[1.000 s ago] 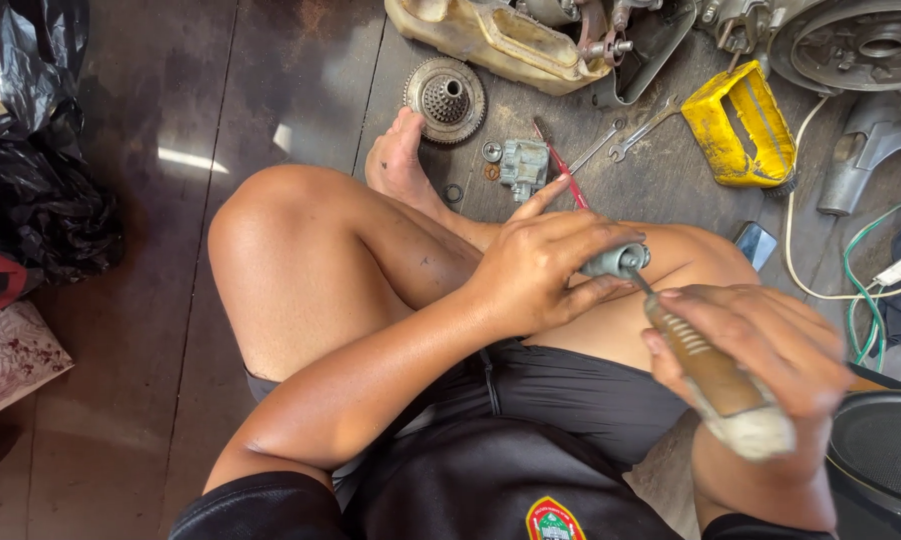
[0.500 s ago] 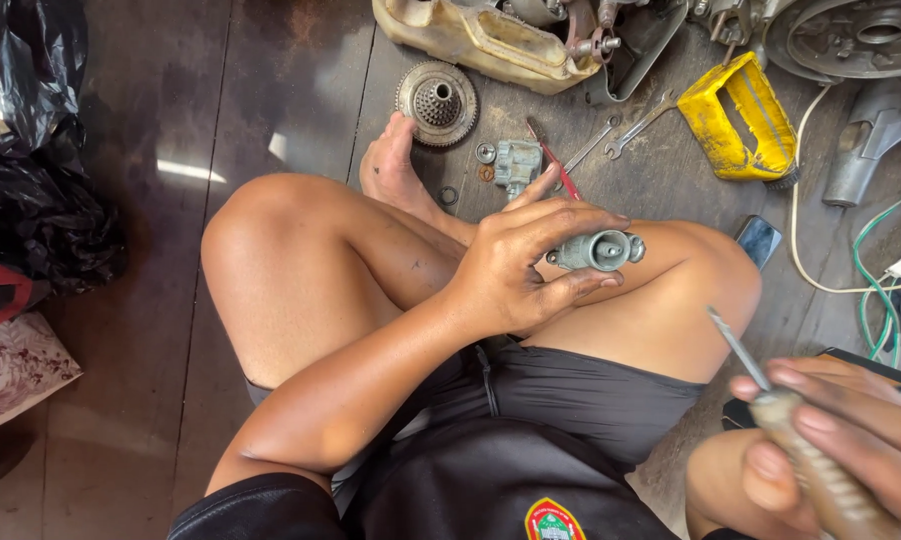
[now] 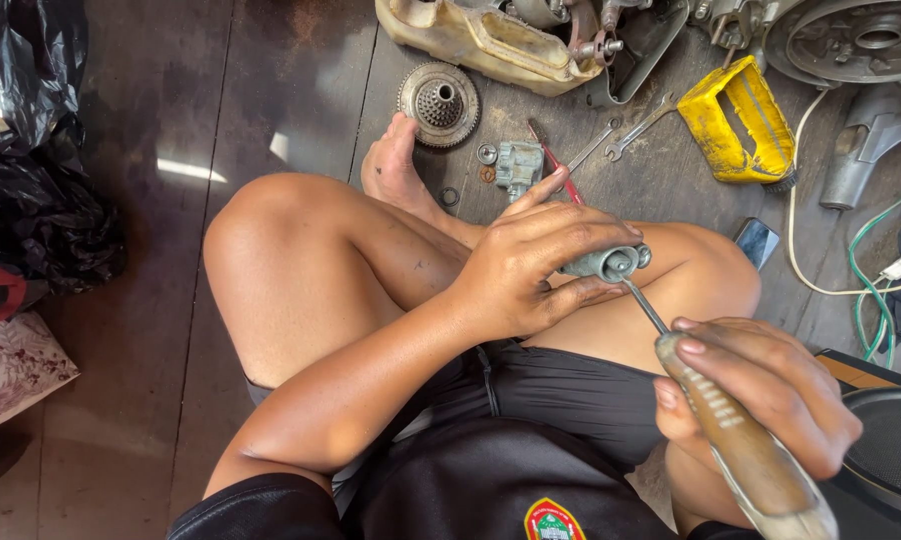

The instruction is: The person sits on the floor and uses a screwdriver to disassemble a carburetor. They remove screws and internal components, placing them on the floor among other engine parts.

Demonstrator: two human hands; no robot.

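A seated person works a screwdriver [image 3: 716, 410] into a small grey metal part [image 3: 607, 263] held over the crossed legs.

The left hand [image 3: 541, 265] is closed around the metal part, fingers wrapped over its top and thumb beneath, holding it just above the right knee. The right hand [image 3: 761, 395] is clenched on the screwdriver's worn wooden handle, and the thin steel shaft slants up to meet the underside of the part. On the dark floor [image 3: 201, 100] beyond the bare foot [image 3: 396, 170] lie a round toothed gear [image 3: 439, 102], a small grey casting [image 3: 519, 165] and two spanners [image 3: 621, 135]. A yellow plastic piece [image 3: 741, 122] sits nearer the floor's far right edge, beside a white cable [image 3: 821, 260]. Black plastic bags [image 3: 31, 150] are heaped along the left edge.
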